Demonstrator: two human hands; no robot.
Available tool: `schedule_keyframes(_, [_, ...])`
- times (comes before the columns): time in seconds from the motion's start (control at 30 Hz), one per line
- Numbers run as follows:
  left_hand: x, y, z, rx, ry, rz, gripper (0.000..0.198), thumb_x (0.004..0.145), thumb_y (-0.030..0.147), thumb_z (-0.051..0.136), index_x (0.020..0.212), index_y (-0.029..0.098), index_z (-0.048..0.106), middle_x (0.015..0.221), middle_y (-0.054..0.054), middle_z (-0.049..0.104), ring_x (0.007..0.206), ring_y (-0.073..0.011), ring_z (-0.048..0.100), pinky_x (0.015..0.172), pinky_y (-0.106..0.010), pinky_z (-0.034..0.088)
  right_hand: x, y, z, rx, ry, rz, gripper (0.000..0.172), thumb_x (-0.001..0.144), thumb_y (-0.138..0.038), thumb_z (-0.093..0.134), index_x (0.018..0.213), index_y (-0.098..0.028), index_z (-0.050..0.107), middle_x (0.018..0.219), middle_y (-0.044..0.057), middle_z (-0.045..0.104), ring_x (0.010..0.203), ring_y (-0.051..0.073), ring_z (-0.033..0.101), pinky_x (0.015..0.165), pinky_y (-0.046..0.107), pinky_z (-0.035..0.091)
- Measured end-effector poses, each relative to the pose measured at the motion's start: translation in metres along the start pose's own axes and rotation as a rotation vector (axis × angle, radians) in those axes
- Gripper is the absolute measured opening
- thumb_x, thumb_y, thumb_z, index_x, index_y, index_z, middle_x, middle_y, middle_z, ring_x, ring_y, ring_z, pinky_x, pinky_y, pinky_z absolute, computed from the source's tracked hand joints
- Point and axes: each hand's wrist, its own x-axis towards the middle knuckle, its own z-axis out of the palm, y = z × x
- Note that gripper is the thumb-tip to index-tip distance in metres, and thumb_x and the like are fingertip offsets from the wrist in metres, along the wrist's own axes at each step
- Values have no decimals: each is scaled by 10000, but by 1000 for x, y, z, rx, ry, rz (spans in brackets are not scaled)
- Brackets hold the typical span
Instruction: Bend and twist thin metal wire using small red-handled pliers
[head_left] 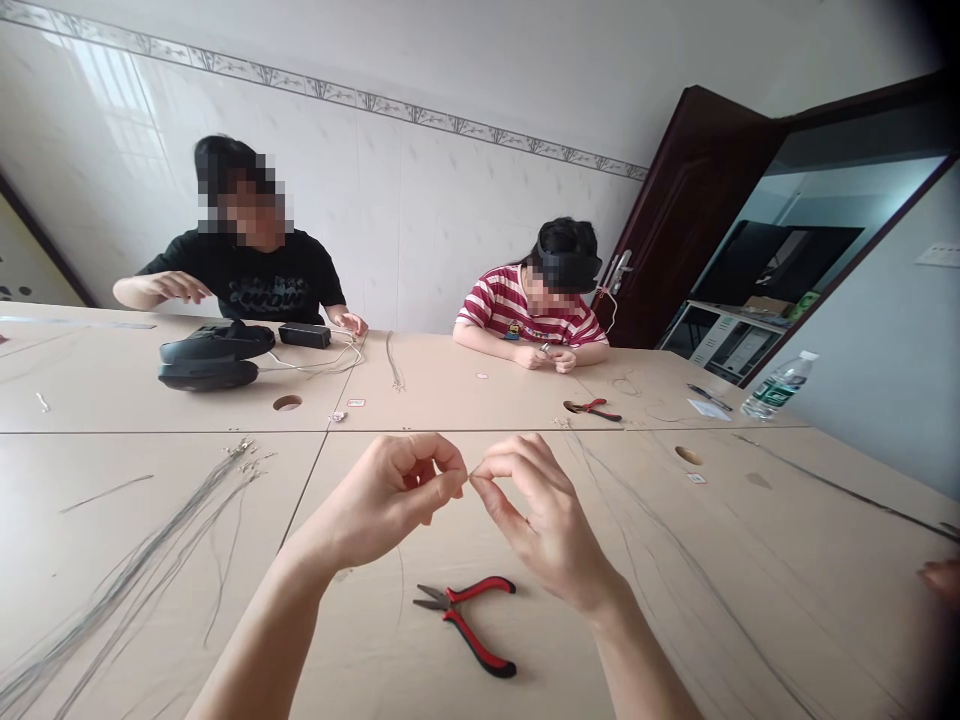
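My left hand (390, 495) and my right hand (536, 515) meet above the beige table (465, 385), fingertips pinched together on a small thin piece, probably fine wire, too small to make out. Below them on the table lie red-handled pliers (469, 612), jaws pointing left, touched by neither hand. A bundle of thin grey wires (150, 560) fans out on the table to the left of my left arm. More thin wires (675, 545) run across the table to the right of my right arm.
Across the table, a person in a black shirt (247, 275) and a person in a striped shirt (536, 315) work with their hands. Black devices (214, 355), second red pliers (592, 408) and a water bottle (778, 385) are on the table. A door (686, 215) stands open at right.
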Motion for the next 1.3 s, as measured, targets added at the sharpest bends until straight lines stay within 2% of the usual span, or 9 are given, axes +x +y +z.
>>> schedule_keyframes(0.2, [0, -1, 0, -21, -9, -13, 175, 894, 298, 523, 804, 181, 616, 734, 8, 609, 561, -85, 525, 513, -211, 395, 0, -1, 0, -85, 9, -54, 175, 937, -55, 496, 898, -222, 532, 852, 21, 602, 819, 166, 520, 775, 325, 424])
schedule_keyframes(0.37, [-1, -6, -2, -50, -16, -44, 153, 857, 346, 602, 855, 194, 622, 593, 48, 518, 526, -90, 461, 498, -215, 362, -1, 0, 1, -77, 44, -49, 150, 933, -70, 523, 911, -217, 536, 865, 28, 598, 832, 172, 519, 787, 328, 426])
schedule_keyframes(0.57, [0, -9, -6, -77, -7, -22, 124, 847, 307, 611, 903, 197, 602, 680, 35, 553, 535, -81, 459, 496, -212, 361, 0, 1, 0, -84, 55, -52, 161, 927, -64, 529, 907, -223, 525, 863, 31, 595, 832, 180, 524, 781, 329, 426])
schedule_keyframes(0.77, [-1, -14, -6, -31, 6, -20, 161, 854, 351, 607, 845, 191, 623, 548, 76, 353, 507, -83, 273, 457, -219, 241, -1, 1, 0, -90, 50, -58, 159, 925, -60, 528, 912, -219, 522, 861, 32, 594, 820, 177, 523, 781, 331, 426])
schedule_keyframes(0.97, [-1, -16, -7, -16, 6, 24, 105, 841, 250, 571, 774, 182, 615, 588, 55, 425, 527, -83, 279, 471, -225, 237, -2, 3, 2, -82, 56, -59, 182, 906, -37, 534, 896, -218, 511, 850, 27, 593, 819, 177, 526, 788, 338, 423])
schedule_keyframes(1.13, [-1, -13, -7, -11, 0, 5, 104, 833, 246, 566, 765, 181, 611, 611, 47, 452, 541, -86, 309, 480, -222, 259, -1, 3, 2, -87, 57, -53, 186, 901, -33, 536, 898, -217, 514, 854, 27, 594, 823, 176, 527, 787, 338, 423])
schedule_keyframes(1.3, [-2, -11, -6, -23, 27, 12, 105, 824, 244, 569, 753, 178, 609, 584, 58, 393, 538, -86, 283, 472, -220, 242, 0, 0, 0, -99, 57, -60, 181, 908, -38, 533, 889, -218, 515, 839, 25, 594, 809, 174, 523, 776, 331, 428])
